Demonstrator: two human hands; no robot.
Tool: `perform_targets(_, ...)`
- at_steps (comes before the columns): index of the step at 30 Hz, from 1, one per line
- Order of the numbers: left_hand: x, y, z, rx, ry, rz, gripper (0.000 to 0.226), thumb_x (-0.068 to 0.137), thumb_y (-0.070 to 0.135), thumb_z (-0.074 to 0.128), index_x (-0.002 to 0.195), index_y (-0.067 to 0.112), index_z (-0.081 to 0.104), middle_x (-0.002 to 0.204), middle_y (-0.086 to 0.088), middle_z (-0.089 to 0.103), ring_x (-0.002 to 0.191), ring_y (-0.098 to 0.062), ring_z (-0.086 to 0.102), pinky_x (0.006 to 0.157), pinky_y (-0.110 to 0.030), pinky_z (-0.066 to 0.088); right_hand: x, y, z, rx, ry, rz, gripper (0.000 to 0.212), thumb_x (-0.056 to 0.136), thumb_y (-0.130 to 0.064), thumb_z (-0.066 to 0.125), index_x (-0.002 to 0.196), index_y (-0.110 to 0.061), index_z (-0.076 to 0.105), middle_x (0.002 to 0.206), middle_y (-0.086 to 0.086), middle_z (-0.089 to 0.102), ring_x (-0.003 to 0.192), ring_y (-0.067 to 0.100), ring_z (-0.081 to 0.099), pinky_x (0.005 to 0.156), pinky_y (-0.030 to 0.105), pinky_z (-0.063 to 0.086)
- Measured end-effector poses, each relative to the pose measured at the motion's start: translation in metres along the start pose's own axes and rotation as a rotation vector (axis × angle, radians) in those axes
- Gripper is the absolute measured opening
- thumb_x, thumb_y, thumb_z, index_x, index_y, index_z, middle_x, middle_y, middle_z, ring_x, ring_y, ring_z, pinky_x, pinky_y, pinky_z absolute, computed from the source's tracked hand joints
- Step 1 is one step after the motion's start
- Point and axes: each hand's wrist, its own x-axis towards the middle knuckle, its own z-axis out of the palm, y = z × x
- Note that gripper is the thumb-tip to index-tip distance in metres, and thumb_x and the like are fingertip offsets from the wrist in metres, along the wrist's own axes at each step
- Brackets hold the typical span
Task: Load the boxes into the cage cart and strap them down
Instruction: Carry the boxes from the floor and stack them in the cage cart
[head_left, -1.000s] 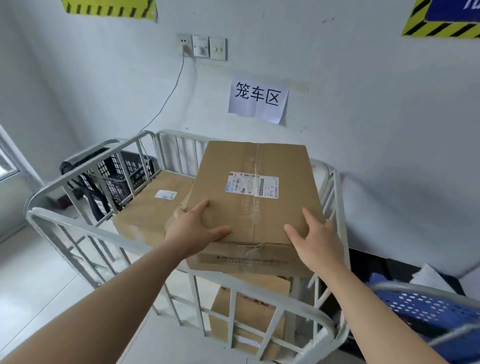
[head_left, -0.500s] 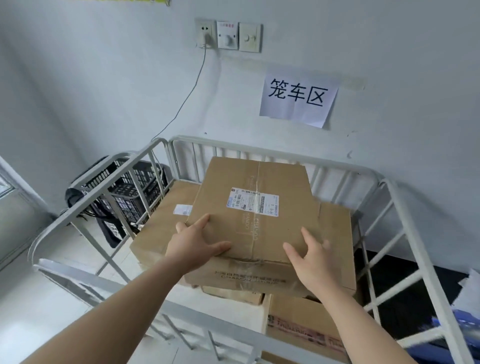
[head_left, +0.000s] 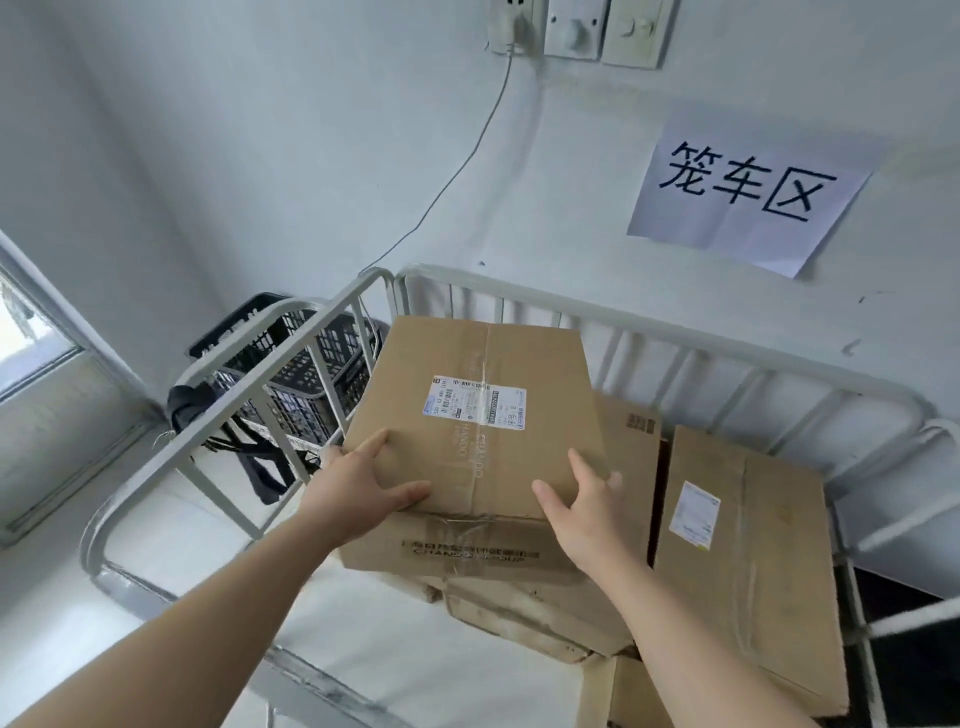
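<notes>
**Box is over the stack now, both hands on it**

The view sits a lot closer than half a second ago. The cage cart (head_left: 675, 332) fills the lower half, and its near rail has dropped under the forearms. The box (head_left: 467, 457) is inside the cart, over the crumpled lower box (head_left: 519, 608), and closer to the left side rail than before. I can't tell if its weight is actually down yet.

The left hand (head_left: 358, 488) grips the near left corner. Its thumb is spread wide along the front edge, one finger lies flat on top, and the other fingers (head_left: 332, 454) curl round the side. The right hand (head_left: 587, 514) does the same at the near right corner, thumb splayed out and fingertips hooked over the edge.

The carton that showed to its left earlier is now out of sight. Another carton (head_left: 743, 561) with a white label shows on the right, leaning by the back rail. The black crate (head_left: 301, 374) is outside the cart on the left, and the paper sign (head_left: 748, 192) has slid to the upper right.
</notes>
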Motion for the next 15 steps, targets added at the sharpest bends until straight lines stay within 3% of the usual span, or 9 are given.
perform_targets(4,0.056,-0.033,-0.019,0.004,0.000,-0.005,0.100,0.066,0.075,0.063,0.149,0.039,0.021,0.137,-0.014,0.032,0.108,-0.028,0.054,0.090,-0.034,0.049,0.038,-0.040,0.035,-0.044,-0.017,0.013,0.068,0.088,-0.062,0.047,0.147,-0.036,0.025,0.142,0.014,0.032,0.125,0.032,0.043,0.096,0.040,0.043)
perform_targets(7,0.106,-0.057,-0.033,0.028,-0.016,0.025,0.099,0.066,0.075,0.063,0.149,0.039,0.020,0.134,-0.013,0.034,0.092,-0.020,0.051,0.080,-0.029,0.048,0.067,-0.071,0.067,-0.040,-0.020,0.029,0.069,0.088,-0.062,0.047,0.147,-0.036,0.025,0.137,0.015,0.035,0.121,0.032,0.047,0.090,0.039,0.047)
perform_targets(9,0.142,-0.074,-0.042,0.048,-0.040,0.049,0.098,0.068,0.072,0.064,0.148,0.038,0.020,0.135,-0.012,0.034,0.088,-0.018,0.049,0.083,-0.030,0.049,0.084,-0.088,0.092,-0.029,-0.024,0.065,0.069,0.088,-0.062,0.046,0.148,-0.036,0.025,0.137,0.015,0.035,0.120,0.032,0.048,0.088,0.037,0.048)
perform_targets(15,0.247,-0.118,-0.050,0.145,-0.116,0.105,0.100,0.066,0.075,0.063,0.148,0.041,0.018,0.136,-0.013,0.033,0.108,-0.028,0.054,0.095,-0.037,0.048,0.129,-0.124,0.167,0.022,-0.031,0.193,0.071,0.088,-0.064,0.044,0.149,-0.036,0.021,0.139,0.017,0.034,0.120,0.030,0.048,0.091,0.040,0.048)
